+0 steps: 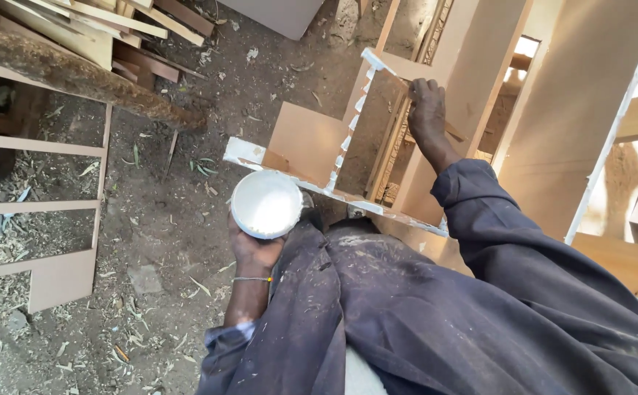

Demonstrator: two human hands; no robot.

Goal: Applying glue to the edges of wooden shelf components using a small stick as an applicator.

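Note:
My left hand cups a round white tub filled with white paste, held low beside my dark coat. My right hand reaches forward and grips a thin wooden stick, pressed against the upper edge of a tan board frame. White paste coats the frame's edges, running from the top corner down and along the near rail. The stick's tip is hidden behind my fingers.
Bare dirt floor strewn with wood shavings. A rough log and stacked wooden strips lie at the upper left. Board frames rest at left. Tall tan panels stand at right.

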